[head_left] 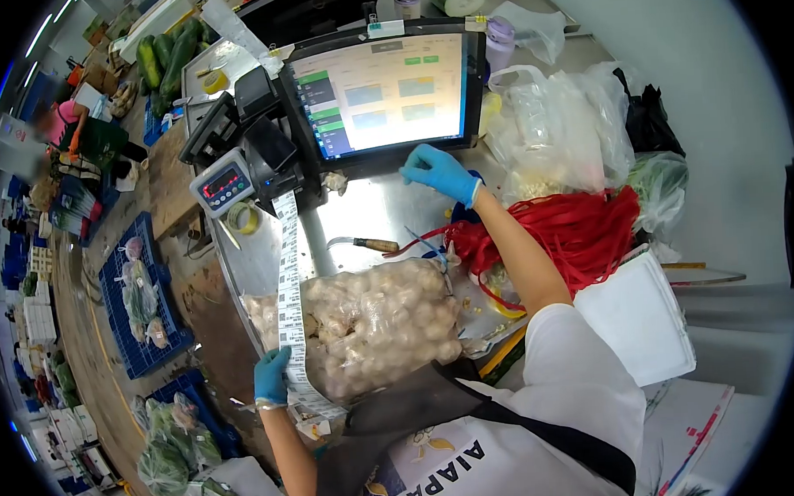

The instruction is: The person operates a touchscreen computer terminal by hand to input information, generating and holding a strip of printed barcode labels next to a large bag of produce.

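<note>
My left hand (pixel 272 376), in a blue glove, is closed on a long strip of printed labels (pixel 290 288) that hangs from a black label printer (pixel 273 156). The strip runs down over a large clear bag of round, pale produce (pixel 378 324). Just below the lit screen (pixel 381 93), my right hand (pixel 438 173), also blue-gloved, is raised with its fingers bent together; anything between them is too small to make out. A curved knife with a wooden handle (pixel 377 245) lies on the metal table (pixel 351 210) above the bag.
Red straps (pixel 547 237) and clear plastic bags (pixel 551 126) are piled at the right. A scale display (pixel 223 185) stands left of the printer. On the floor at left are blue pallets (pixel 120 295) with bagged vegetables. A person (pixel 73 125) stands far left.
</note>
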The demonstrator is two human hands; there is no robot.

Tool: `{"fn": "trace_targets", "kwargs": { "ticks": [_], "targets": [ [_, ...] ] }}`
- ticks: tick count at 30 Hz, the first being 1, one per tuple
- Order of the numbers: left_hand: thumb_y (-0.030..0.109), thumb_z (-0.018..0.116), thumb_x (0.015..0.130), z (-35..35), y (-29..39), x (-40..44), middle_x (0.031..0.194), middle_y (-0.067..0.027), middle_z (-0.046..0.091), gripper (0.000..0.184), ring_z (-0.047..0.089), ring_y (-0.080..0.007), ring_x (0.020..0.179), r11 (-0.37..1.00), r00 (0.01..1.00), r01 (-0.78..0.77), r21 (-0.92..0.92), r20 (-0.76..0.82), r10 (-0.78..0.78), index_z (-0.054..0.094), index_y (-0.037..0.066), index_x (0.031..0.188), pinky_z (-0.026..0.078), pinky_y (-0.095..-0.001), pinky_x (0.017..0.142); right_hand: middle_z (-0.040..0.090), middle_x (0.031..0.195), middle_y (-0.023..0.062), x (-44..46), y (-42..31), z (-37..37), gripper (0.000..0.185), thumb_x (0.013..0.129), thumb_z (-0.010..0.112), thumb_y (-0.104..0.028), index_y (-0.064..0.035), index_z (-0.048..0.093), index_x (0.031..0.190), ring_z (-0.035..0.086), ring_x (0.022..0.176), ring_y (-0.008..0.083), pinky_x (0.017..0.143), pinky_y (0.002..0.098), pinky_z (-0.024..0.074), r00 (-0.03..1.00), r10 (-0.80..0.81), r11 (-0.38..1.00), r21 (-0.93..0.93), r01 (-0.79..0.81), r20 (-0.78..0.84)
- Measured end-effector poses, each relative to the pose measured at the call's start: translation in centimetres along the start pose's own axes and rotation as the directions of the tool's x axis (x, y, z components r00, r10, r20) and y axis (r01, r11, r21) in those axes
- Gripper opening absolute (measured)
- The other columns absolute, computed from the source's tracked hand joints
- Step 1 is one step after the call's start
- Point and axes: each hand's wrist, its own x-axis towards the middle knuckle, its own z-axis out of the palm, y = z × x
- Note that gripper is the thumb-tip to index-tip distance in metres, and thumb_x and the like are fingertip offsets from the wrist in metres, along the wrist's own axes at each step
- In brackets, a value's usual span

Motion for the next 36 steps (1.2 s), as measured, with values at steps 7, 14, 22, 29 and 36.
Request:
{"fn": "trace_targets", "kwargs": {
  "ticks": [7, 14, 22, 29, 36],
  "targets": [
    [0.015, 0.068, 0.095, 1.1, -0.3, -4.4, 0.088, -0.0071, 0.072, 0.016, 0.066, -0.0157, 0.075, 0.974, 0.999, 0.002, -0.228, 0.045, 0.009, 0.07, 0.0, 0.096, 0.052, -0.0293, 0.071, 0.071, 0.086, 0.0058, 4.6, -2.3, 0.3, 0.031, 0.092, 0.073, -0.036, -0.0058, 0.065, 0.089, 0.065, 0.083, 0.0135, 0.083, 0.0287, 0.0511, 0.997, 0.063, 0.998, -0.004, -0.062, 0.045],
    [0.013, 0.069, 0.094, 1.2, -0.6, -4.4, 0.085, -0.0038, 0.069, 0.012, 0.061, -0.0136, 0.075, 0.968, 0.999, -0.037, -0.247, 0.012, 0.041, 0.07, 0.001, 0.093, 0.047, -0.0275, 0.072, 0.07, 0.093, 0.01, 7.6, -2.0, 0.6, 0.04, 0.088, 0.072, -0.048, -0.0086, 0.067, 0.082, 0.064, 0.088, 0.022, 0.089, 0.034, 0.0494, 0.997, 0.061, 0.972, -0.228, -0.05, 0.041],
    [0.012, 0.069, 0.094, -0.1, -1.7, -3.4, 0.085, -0.0025, 0.068, 0.011, 0.059, -0.0115, 0.073, 0.968, 0.999, -0.053, -0.246, -0.01, 0.052, 0.069, 0.001, 0.093, 0.045, -0.0251, 0.069, 0.067, 0.097, 0.0133, 9.2, -1.1, 0.3, 0.044, 0.086, 0.073, -0.049, -0.007, 0.066, 0.077, 0.063, 0.094, 0.0275, 0.094, 0.0368, 0.0482, 0.999, 0.038, 0.968, -0.249, -0.03, 0.027],
    [0.013, 0.067, 0.095, -0.9, -1.9, -4.1, 0.086, -0.0031, 0.068, 0.011, 0.06, -0.0124, 0.075, 0.957, 1.0, -0.008, -0.289, -0.016, 0.004, 0.068, 0.002, 0.093, 0.047, -0.0265, 0.072, 0.064, 0.094, 0.0131, 10.2, -1.1, 0.4, 0.045, 0.085, 0.074, -0.048, -0.006, 0.063, 0.077, 0.063, 0.089, 0.0277, 0.091, 0.036, 0.0491, 1.0, 0.022, 0.97, -0.242, -0.018, 0.013],
    [0.012, 0.068, 0.095, -1.1, -2.2, -4.7, 0.09, -0.0045, 0.069, 0.011, 0.061, -0.0136, 0.078, 0.962, 0.999, -0.027, -0.273, -0.026, 0.021, 0.068, 0.001, 0.094, 0.048, -0.0276, 0.074, 0.064, 0.087, 0.0116, 11.0, -1.5, 0.5, 0.043, 0.085, 0.076, -0.046, -0.0064, 0.061, 0.077, 0.064, 0.083, 0.0243, 0.082, 0.0339, 0.0514, 0.999, 0.04, 0.971, -0.236, -0.047, -0.033]
  ]
}}
